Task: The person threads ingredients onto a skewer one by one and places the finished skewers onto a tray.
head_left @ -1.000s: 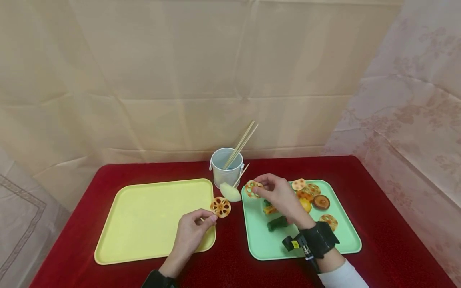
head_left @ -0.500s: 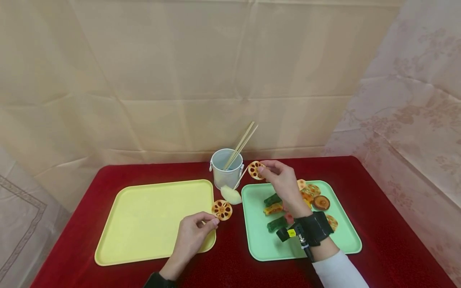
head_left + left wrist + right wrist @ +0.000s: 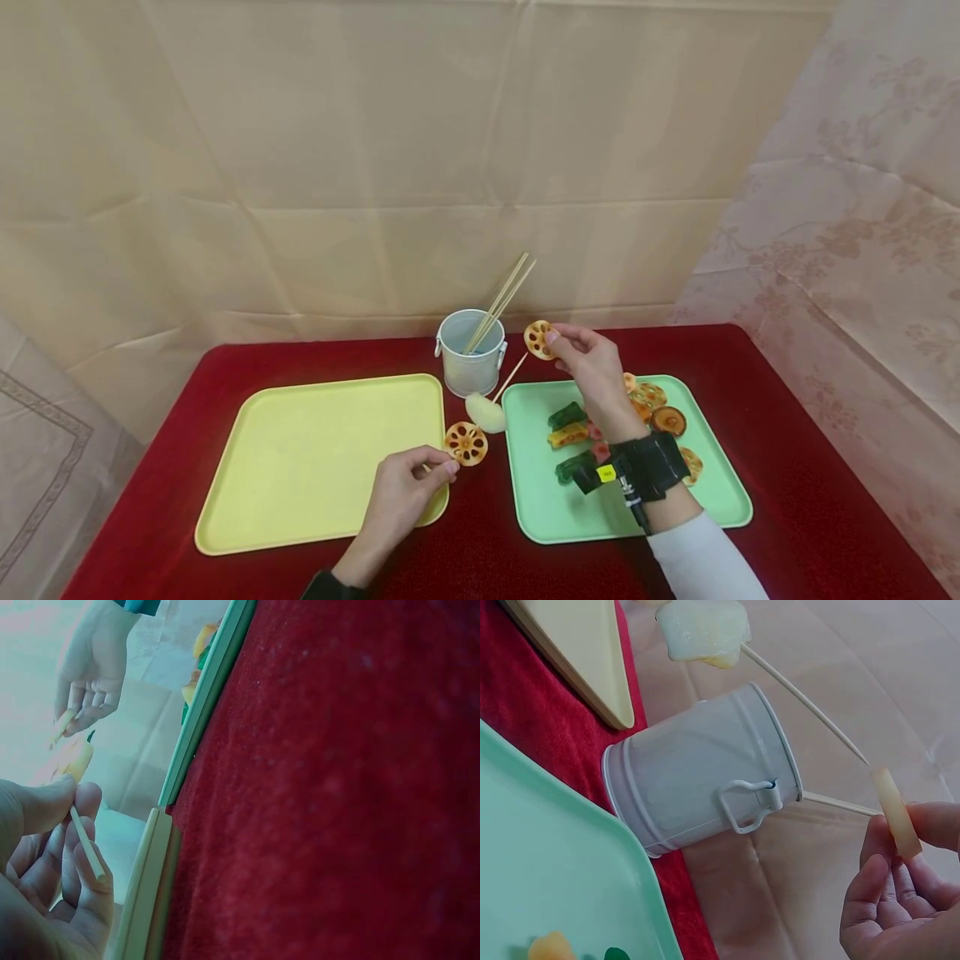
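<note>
My left hand [image 3: 405, 490] pinches the bare lower end of a wooden skewer [image 3: 88, 844] near the yellow tray's right edge. Threaded on that skewer are a browned lotus root slice [image 3: 466, 443] and, above it, a pale whitish piece [image 3: 486, 413]. Its pointed tip sticks out past the pale piece, up and to the right. Between thumb and fingers my right hand [image 3: 592, 371] holds a second lotus root slice [image 3: 897, 814], edge-on in the right wrist view. The skewer's tip is right at this slice's rim.
A white metal bucket [image 3: 468, 371] with several skewers [image 3: 501, 302] stands behind. At left lies a yellow tray [image 3: 300, 458]. On the green tray [image 3: 555, 508] at right are green and yellow pieces [image 3: 567, 434], a mushroom [image 3: 669, 421] and more slices, partly behind my right arm.
My right hand has risen away from above the green tray toward the back with its lotus root slice. The left hand has shifted slightly right and forward-down with the loaded skewer.
</note>
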### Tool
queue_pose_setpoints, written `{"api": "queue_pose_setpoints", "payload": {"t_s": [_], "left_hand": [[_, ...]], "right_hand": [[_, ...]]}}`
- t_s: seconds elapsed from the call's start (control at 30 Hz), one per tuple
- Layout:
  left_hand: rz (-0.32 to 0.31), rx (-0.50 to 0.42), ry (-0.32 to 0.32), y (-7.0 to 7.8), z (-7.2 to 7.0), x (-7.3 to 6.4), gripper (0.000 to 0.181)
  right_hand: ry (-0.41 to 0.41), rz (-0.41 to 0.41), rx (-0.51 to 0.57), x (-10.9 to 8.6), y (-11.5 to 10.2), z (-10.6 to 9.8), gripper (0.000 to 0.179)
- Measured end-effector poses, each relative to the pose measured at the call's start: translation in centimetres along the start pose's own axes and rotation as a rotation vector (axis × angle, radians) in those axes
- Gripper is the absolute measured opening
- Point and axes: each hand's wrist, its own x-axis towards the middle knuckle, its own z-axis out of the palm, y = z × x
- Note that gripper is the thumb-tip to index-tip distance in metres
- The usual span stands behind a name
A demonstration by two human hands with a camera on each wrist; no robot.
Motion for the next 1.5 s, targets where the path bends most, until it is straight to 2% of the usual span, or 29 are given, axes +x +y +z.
{"api": "queue_pose_setpoints", "payload": {"t_s": [0.87, 1.2, 1.5], "left_hand": [[-0.004, 0.009, -0.008, 0.1, 0.1, 0.0, 0.007], [0.022, 0.032, -0.025, 0.2, 0.3, 0.1, 0.007], [0.031, 0.037, -0.023, 0.2, 0.3, 0.1, 0.008]], "right_hand": [[-0.061, -0.012, -0.043, -0.6, 0.4, 0.2, 0.044], [-0.138, -0.009, -0.037, -1.6, 1.7, 0.6, 0.046], [-0.14, 0.019, -0.081, -1.8, 2.5, 1.1, 0.045]]}}
